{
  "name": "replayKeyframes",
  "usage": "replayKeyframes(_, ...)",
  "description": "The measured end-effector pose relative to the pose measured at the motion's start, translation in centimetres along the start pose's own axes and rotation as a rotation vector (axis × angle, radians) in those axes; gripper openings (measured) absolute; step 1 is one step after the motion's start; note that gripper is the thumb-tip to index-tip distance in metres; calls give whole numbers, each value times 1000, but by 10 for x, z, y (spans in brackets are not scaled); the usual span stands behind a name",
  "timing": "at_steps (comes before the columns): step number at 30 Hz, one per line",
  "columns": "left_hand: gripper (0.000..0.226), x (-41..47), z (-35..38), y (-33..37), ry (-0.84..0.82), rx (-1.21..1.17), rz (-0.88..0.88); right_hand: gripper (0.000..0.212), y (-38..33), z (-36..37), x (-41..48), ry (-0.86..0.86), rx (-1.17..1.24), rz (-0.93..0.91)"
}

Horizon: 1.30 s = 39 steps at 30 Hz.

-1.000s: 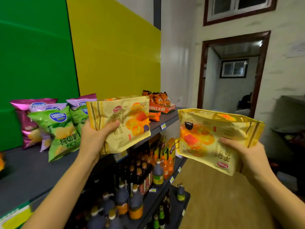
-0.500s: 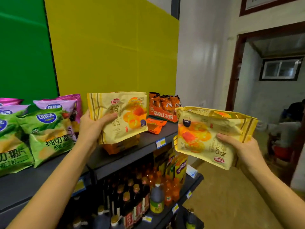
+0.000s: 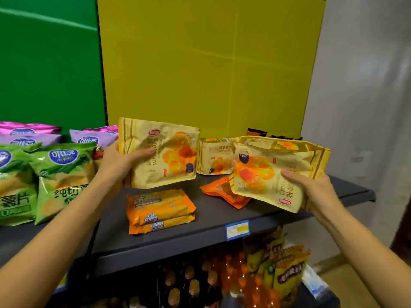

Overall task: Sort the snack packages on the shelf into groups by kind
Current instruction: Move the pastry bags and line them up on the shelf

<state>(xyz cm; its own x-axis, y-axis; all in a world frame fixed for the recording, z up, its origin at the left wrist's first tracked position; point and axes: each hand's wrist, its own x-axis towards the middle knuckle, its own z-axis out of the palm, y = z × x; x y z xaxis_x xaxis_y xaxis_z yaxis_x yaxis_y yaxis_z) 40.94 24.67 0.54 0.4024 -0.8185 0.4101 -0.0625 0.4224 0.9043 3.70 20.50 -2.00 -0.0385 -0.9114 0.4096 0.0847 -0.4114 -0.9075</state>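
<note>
My left hand (image 3: 119, 162) grips a yellow croissant bag (image 3: 171, 156) by its left edge and holds it upright over the dark shelf (image 3: 213, 221). My right hand (image 3: 311, 190) holds a second yellow croissant bag (image 3: 266, 172), turned upside down, above the shelf's right part. A third croissant bag (image 3: 214, 157) stands at the back between them. Two orange Cal Cheese packs (image 3: 159, 211) lie stacked below the left bag. An orange pouch (image 3: 222, 191) lies partly under the right bag.
Green chip bags (image 3: 60, 174) and purple chip bags (image 3: 93, 138) stand at the left. More orange packages (image 3: 258, 132) peek out at the back right. Bottles (image 3: 193, 283) and snack bags (image 3: 284, 265) fill the lower shelves. A grey wall (image 3: 360, 107) borders the right.
My view has swung left and closer to the shelf. Both hands have carried their croissant bags in over the shelf top. The third croissant bag and the Cal Cheese packs have come into sight.
</note>
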Motion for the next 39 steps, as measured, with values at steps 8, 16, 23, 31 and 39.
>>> replayKeyframes(8,14,60,22,-29,-31,-11,-125,87,44,12,117,-150,44,11)
replayKeyframes(16,18,80,34,-68,-3,60,-222,102,77,29,183,-323,114,71)
replayKeyframes(23,49,88,26,-85,-43,167,-251,89,100,42,212,-466,167,128)
replayKeyframes(31,63,91,18,-92,-111,425,-188,93,122,48,226,-613,161,248)
replayKeyframes(39,38,91,32,-83,-115,601,-179,46,126,52,234,-640,-91,356)
